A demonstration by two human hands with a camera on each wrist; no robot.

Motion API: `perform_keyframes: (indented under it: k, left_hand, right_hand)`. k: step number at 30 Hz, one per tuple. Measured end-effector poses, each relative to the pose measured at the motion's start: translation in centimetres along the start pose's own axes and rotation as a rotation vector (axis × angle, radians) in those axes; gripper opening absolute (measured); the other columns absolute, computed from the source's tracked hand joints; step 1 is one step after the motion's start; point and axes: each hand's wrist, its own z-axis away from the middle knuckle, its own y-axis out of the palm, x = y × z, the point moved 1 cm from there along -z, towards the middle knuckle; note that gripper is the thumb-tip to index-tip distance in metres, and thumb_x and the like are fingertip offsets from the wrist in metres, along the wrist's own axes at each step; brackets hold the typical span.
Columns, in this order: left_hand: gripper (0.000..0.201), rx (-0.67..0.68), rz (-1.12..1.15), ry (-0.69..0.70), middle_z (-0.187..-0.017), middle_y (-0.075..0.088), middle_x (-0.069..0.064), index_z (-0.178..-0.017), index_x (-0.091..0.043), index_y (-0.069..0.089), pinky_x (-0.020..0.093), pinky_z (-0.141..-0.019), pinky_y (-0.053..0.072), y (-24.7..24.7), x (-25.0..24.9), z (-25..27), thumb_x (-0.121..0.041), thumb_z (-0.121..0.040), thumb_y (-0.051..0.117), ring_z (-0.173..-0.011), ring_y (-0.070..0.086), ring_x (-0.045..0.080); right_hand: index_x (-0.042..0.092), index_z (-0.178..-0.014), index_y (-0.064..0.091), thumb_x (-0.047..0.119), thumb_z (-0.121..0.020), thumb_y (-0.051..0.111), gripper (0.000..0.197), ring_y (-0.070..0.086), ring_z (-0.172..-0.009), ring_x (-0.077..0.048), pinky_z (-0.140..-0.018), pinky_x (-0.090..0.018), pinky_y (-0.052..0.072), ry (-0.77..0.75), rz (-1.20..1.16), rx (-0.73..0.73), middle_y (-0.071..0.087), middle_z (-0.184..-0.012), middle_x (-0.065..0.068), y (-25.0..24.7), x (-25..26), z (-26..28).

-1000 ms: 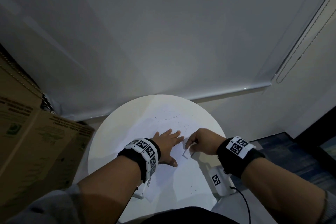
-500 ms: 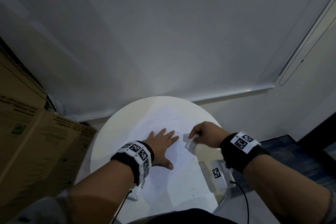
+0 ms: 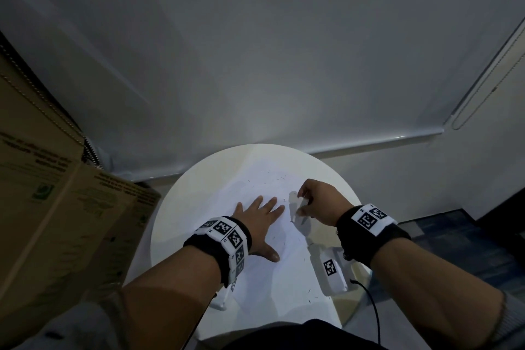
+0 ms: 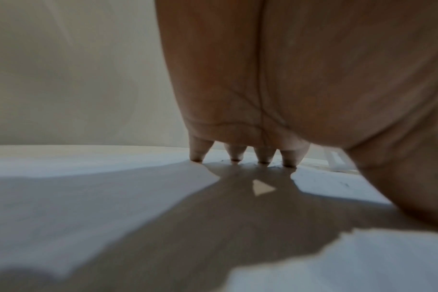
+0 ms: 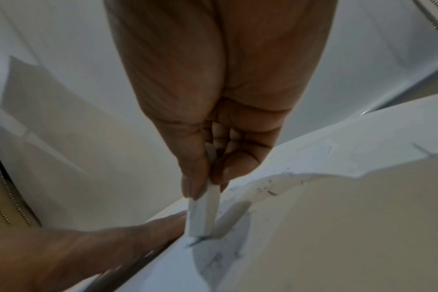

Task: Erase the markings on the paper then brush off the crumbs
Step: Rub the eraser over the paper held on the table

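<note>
Roller blind fills the back of the head view, its bottom bar just behind the counter. Cardboard boxes stand at the left, close to the counter's left edge.

Counter: round, white top. Paper: white sheet lying flat on the counter, covering most of the middle and reaching the near edge. Its right border is irregular in the right wrist view, with bare counter beyond it.

Left hand: palm down on the paper, fingers spread and straight, thumb out toward the near side. Left wrist view confirms the fingertips touching the sheet; nothing is held.

Right hand: just right of the left hand, fingers curled, thumb and fingers pinching the eraser. Eraser: white rectangular block, held nearly upright, lower end on the paper close to the left hand's fingertips. In the head view it shows as a pale block below the right fingers.

Wristbands with black-and-white square markers on both wrists; a white marker-tagged unit sits under the right forearm, cable trailing off it.

Crumbs: small dark flecks scattered over the far part of the paper, more near the right border and toward the near right edge. Faint grey smudge on the sheet beside the eraser's lower end; any remaining markings too faint to tell.
</note>
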Motion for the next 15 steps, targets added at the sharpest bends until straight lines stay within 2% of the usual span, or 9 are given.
perform_keyframes:
  k: [3,7,11,15]
  left_hand:
    - [0.108,-0.005,-0.003,-0.022,-0.162,-0.019,-0.005,-0.155,-0.026,-0.011,0.058,-0.118,0.004,-0.06,-0.31,-0.22,-0.058,-0.085,0.063,-0.149,-0.015,0.024]
    - [0.106,-0.004,0.0,-0.04,-0.162,-0.02,-0.004,-0.155,-0.025,-0.012,0.058,-0.118,0.005,-0.3,-0.79,-0.22,-0.06,-0.086,0.061,-0.15,-0.014,0.024]
    - [0.111,0.008,0.011,-0.044,-0.161,-0.022,-0.005,-0.154,-0.025,-0.015,0.059,-0.118,0.003,-0.16,-0.82,-0.39,-0.063,-0.083,0.061,-0.149,-0.016,0.025]
    - [0.11,0.013,0.021,-0.038,-0.161,-0.021,-0.005,-0.154,-0.024,-0.013,0.058,-0.118,0.003,-0.43,-0.88,-0.33,-0.062,-0.084,0.062,-0.149,-0.016,0.024]
  right_hand:
    - [0.015,-0.096,0.055,0.009,-0.075,0.075,0.029,0.052,-0.076,-0.015,-0.053,-0.011,0.032,0.009,-0.007,-0.023,0.056,-0.079,0.006,0.32,-0.3,0.06]
    - [0.018,-0.093,0.05,0.01,-0.079,0.072,0.027,0.052,-0.061,-0.008,-0.054,-0.017,0.034,0.032,-0.067,-0.047,0.056,-0.065,0.009,0.52,-0.75,0.13]
    - [0.019,-0.089,0.049,0.009,-0.079,0.072,0.027,0.054,-0.055,-0.009,-0.062,-0.024,0.045,0.036,-0.165,-0.058,0.063,-0.064,0.005,0.0,-0.73,0.13]
    - [0.018,-0.093,0.049,0.011,-0.079,0.073,0.028,0.053,-0.062,-0.012,-0.055,-0.021,0.037,0.041,-0.072,-0.018,0.058,-0.068,0.006,0.18,-1.04,0.26]
